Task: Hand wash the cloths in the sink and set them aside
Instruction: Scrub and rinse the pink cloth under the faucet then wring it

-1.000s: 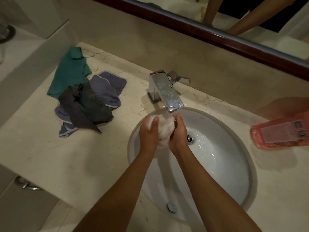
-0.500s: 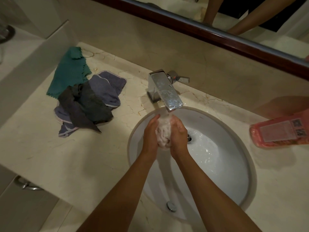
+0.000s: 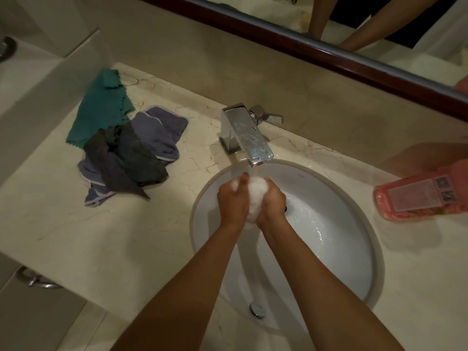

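Well left of the fingers, a cloth pile [image 3: 126,150] lies on the counter [image 3: 101,236]. Left hand [image 3: 231,201] and right hand [image 3: 272,202] curl their fingers around a white cloth [image 3: 255,196] over the sink [image 3: 329,224], just below the faucet [image 3: 249,138]. A pink bottle [image 3: 420,193] lies far right.

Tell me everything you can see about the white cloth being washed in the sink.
The white cloth is bunched into a wet, sudsy wad, so its shape and edges are hidden. It looks soft and fluffy. The left hand and right hand squeeze it from either side, above the white basin, directly below the chrome faucet spout, where water runs onto it.
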Demonstrator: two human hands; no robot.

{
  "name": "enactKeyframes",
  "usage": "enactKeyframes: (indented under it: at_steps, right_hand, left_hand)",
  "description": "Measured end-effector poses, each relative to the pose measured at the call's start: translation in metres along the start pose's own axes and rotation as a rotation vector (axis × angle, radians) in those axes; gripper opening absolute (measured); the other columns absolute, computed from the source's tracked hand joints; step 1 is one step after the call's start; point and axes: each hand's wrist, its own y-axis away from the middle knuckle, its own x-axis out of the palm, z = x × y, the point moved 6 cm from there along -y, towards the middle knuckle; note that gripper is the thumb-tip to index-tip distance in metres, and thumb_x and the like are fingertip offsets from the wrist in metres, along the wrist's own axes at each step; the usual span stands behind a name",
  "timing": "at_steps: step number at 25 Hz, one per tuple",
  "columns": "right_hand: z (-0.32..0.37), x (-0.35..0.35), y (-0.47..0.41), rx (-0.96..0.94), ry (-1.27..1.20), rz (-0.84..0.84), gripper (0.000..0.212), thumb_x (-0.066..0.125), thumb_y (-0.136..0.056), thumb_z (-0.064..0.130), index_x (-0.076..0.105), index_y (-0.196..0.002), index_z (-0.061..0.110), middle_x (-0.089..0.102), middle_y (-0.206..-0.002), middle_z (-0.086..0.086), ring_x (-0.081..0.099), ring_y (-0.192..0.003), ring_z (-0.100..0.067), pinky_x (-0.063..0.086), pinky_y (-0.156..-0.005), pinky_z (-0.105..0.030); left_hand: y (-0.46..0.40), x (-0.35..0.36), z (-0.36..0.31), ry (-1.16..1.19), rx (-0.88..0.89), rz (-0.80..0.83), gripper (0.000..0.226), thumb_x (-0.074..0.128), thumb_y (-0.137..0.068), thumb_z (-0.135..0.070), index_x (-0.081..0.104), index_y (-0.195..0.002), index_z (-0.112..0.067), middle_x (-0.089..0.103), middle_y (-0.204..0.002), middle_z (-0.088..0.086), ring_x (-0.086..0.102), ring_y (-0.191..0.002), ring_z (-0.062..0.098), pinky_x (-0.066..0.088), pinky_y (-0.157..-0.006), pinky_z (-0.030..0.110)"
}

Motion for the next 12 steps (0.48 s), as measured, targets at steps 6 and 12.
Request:
enactKeyframes:
  at_steps: [6, 12]
  right_hand:
    - [0.005, -0.002, 0.001, -0.048, 0.089, 0.139, 0.044, 0.045, -0.101, 0.048, 0.068, -0.119, 0.016, 0.072, -0.116, -0.009, 0.069, -0.106, -0.028, 0.056, -0.092, -0.042]
    - [0.006, 0.007, 0.019, -0.489, 0.323, 0.236, 0.027, 0.054, -0.102, 0.032, 0.056, -0.110, 0.057, 0.059, -0.118, 0.027, 0.058, -0.107, 0.008, 0.051, -0.087, -0.016]
  left_hand:
    - [-0.001, -0.004, -0.005, -0.007, -0.040, -0.036, 0.047, 0.047, -0.105, -0.043, 0.060, -0.068, -0.016, 0.064, -0.070, 0.000, 0.064, -0.071, 0.016, 0.047, -0.064, 0.023]
    - [0.007, 0.000, -0.004, -0.079, -0.015, 0.088, 0.037, 0.041, -0.105, -0.045, 0.061, -0.131, -0.026, 0.062, -0.126, -0.004, 0.058, -0.110, 0.012, 0.045, -0.095, 0.031]
